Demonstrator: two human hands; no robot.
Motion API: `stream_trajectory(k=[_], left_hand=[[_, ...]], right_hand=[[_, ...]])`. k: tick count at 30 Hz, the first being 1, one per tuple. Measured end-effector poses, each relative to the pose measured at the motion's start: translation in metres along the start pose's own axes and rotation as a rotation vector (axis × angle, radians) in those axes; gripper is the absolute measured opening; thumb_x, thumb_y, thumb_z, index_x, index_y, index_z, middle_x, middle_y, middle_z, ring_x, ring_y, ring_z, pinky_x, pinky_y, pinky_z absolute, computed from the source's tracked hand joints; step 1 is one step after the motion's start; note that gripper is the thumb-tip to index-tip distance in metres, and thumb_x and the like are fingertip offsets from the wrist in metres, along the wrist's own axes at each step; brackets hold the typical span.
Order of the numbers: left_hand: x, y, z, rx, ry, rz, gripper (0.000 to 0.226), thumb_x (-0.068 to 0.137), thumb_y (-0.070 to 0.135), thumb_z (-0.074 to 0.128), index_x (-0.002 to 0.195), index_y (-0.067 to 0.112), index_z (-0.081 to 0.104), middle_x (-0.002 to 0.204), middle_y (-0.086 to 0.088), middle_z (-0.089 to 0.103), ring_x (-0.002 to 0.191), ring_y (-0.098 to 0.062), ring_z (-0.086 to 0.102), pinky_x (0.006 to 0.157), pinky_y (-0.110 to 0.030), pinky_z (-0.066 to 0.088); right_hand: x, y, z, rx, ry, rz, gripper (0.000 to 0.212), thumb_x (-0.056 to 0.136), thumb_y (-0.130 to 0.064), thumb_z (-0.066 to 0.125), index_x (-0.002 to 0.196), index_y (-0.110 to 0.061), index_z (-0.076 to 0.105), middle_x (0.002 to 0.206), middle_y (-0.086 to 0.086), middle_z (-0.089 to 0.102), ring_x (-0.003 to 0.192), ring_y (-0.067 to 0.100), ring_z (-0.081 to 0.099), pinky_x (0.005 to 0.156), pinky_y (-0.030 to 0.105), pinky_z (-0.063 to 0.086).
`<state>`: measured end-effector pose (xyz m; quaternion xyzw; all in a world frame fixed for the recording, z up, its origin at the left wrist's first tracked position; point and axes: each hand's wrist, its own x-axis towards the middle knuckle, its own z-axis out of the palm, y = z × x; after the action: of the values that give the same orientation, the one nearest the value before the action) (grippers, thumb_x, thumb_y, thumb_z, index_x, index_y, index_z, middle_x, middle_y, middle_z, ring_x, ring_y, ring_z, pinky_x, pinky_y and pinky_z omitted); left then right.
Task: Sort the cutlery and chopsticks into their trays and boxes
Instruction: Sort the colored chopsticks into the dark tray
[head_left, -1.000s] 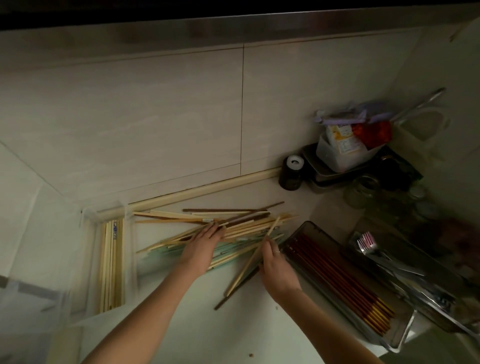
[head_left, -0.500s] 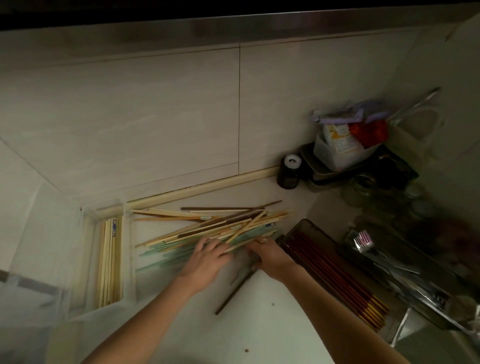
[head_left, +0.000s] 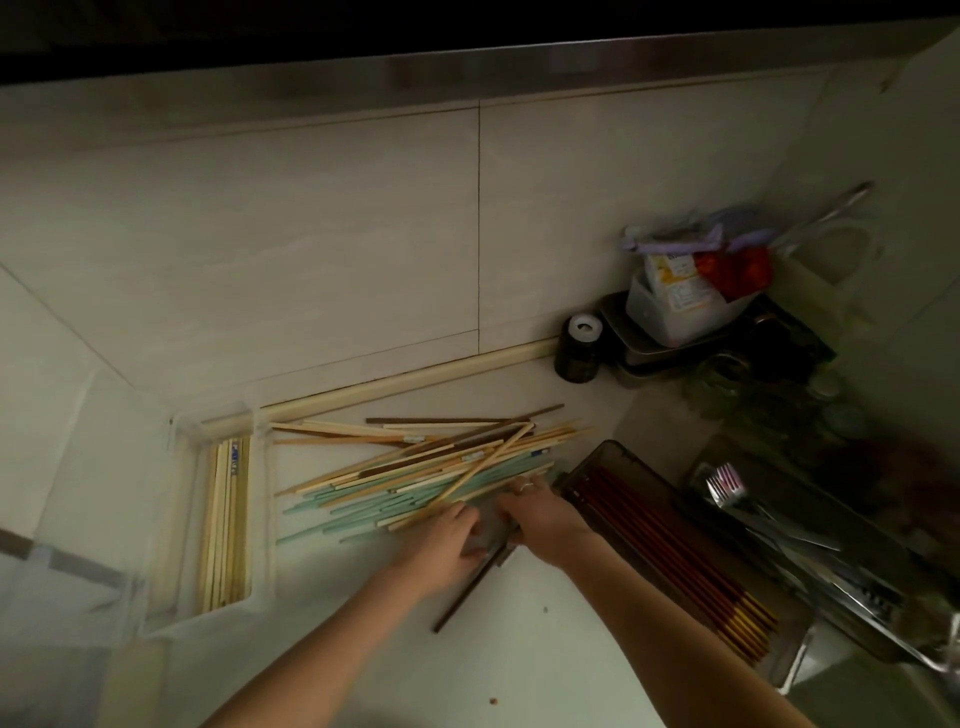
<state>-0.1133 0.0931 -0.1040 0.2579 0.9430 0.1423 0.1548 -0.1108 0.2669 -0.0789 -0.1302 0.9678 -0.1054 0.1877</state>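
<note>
Unreadable label. Red chopsticks (head_left: 670, 540) in dark tray (head_left: 597, 451); left hand (head_left: 447, 540), right hand (head_left: 540, 519) beside it, finger state indiscernible.

Two forearms recorded, entering from 6 o'clock, both bare to the frame edge; no sleeve cuff visible on either. Left hand (head_left: 451, 540): no ring, watch or band made out in the dim light. Right hand (head_left: 540, 514): one thin pale ring (head_left: 525, 487) noted on a finger, at the 12 o'clock side of the hand. Wrists unadorned. Nails too dim and blurred to describe.
</note>
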Motion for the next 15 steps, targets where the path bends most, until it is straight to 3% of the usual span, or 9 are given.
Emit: stream_trajectory(k=[7, 12, 15], left_hand=[[0.018, 0.012, 0.002, -0.044, -0.049, -0.024, 0.051, 0.080, 0.030, 0.065, 0.122, 0.009, 0.047, 0.136, -0.007, 0.042, 0.124, -0.023, 0.044, 0.101, -0.031, 0.036], [0.022, 0.018, -0.004, 0.169, -0.062, -0.056, 0.038, 0.088, 0.025, 0.053, 0.122, 0.009, 0.045, 0.128, -0.012, 0.048, 0.111, -0.031, 0.054, 0.086, -0.038, 0.044], [0.025, 0.023, -0.003, 0.284, -0.099, -0.071, 0.036, 0.091, 0.023, 0.048, 0.122, 0.006, 0.044, 0.126, -0.015, 0.048, 0.110, -0.032, 0.056, 0.086, -0.039, 0.045]], right_hand=[[-0.018, 0.001, 0.013, 0.139, 0.143, 0.048, 0.050, 0.090, -0.008, 0.054, 0.137, -0.019, 0.038, 0.147, 0.003, 0.032, 0.140, 0.024, 0.021, 0.109, 0.040, 0.037], [-0.031, 0.007, 0.023, 0.143, 0.134, 0.051, 0.046, 0.093, -0.010, 0.048, 0.137, -0.017, 0.039, 0.147, 0.004, 0.031, 0.133, 0.026, 0.032, 0.108, 0.035, 0.035], [-0.034, 0.008, 0.024, 0.166, 0.138, 0.041, 0.045, 0.093, -0.014, 0.049, 0.137, -0.017, 0.039, 0.149, 0.003, 0.031, 0.132, 0.027, 0.034, 0.108, 0.036, 0.036]])
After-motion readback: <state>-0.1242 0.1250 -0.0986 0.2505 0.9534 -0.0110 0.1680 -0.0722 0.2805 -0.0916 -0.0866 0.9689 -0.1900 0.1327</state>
